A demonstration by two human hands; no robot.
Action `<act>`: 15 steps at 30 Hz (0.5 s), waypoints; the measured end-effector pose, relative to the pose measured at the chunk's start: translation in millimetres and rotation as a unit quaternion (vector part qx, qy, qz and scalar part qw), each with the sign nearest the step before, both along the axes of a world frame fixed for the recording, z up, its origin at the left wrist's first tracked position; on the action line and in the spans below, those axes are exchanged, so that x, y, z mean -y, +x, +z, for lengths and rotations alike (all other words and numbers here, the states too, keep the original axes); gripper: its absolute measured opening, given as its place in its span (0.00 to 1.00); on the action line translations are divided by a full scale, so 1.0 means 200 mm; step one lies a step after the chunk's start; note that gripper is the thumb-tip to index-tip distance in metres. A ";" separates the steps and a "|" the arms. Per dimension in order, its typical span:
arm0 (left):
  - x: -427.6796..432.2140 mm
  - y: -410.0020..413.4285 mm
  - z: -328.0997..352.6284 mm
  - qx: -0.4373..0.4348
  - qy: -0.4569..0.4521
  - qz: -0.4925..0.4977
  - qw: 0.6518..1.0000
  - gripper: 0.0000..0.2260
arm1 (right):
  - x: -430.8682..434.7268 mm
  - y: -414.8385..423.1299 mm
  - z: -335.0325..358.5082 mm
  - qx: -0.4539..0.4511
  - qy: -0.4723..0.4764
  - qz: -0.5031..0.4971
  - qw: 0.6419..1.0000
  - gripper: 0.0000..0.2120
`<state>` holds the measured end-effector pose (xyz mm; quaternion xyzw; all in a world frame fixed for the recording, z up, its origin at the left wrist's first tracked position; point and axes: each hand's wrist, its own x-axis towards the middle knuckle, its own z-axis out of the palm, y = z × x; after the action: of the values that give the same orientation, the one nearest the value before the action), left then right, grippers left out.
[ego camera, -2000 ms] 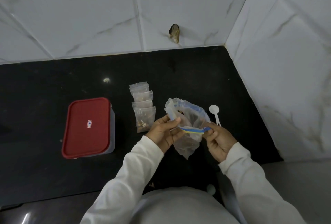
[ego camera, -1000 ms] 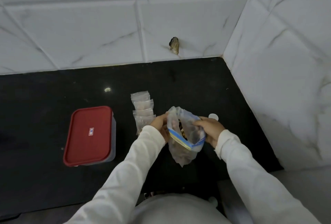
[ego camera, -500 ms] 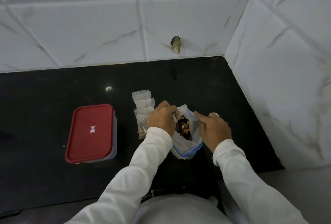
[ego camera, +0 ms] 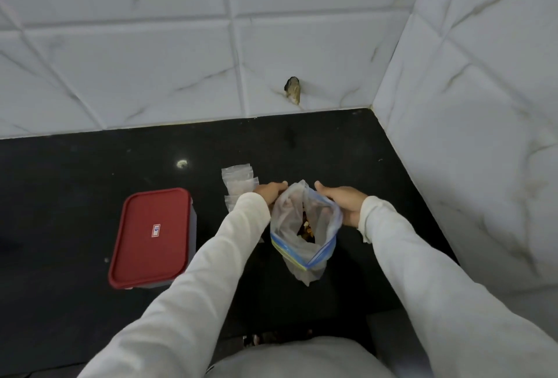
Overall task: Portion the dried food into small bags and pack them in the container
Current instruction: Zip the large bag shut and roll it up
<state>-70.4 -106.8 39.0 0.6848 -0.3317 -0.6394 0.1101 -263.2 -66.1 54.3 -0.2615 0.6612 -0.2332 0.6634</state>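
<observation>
A large clear zip bag with a blue and yellow seal stands open on the black counter, dried food showing dark and orange inside. My left hand grips the bag's left rim and my right hand grips its right rim, pulling the mouth wide. A stack of small clear bags lies just left of my left hand, partly hidden by it. The container with its red lid on sits further left.
The black counter ends at white marble-tiled walls behind and to the right. A chipped spot marks the back wall. The white spoon seen earlier is hidden behind my right hand.
The bag has been lowered onto the counter and its mouth pulled wider. Both hands slid to the far rim. The spoon is now hidden.
</observation>
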 end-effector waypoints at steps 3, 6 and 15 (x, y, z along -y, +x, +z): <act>-0.03 0.02 0.04 -0.029 0.039 -0.023 0.999 0.24 | 0.00 -0.02 -0.03 0.065 -0.012 0.008 0.998 0.18; -0.06 0.02 0.09 -0.056 0.029 -0.038 0.997 0.18 | 0.00 -0.03 -0.04 -0.035 -0.048 0.032 0.998 0.13; -0.08 -0.05 0.16 0.164 -0.476 -0.204 0.840 0.10 | -0.01 0.02 0.07 -0.528 -0.320 0.237 0.750 0.11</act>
<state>-79.6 -89.8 71.4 0.5602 -0.7403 -0.2892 0.2334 -259.6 -64.9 68.8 -0.6884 0.7095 -0.0912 0.1194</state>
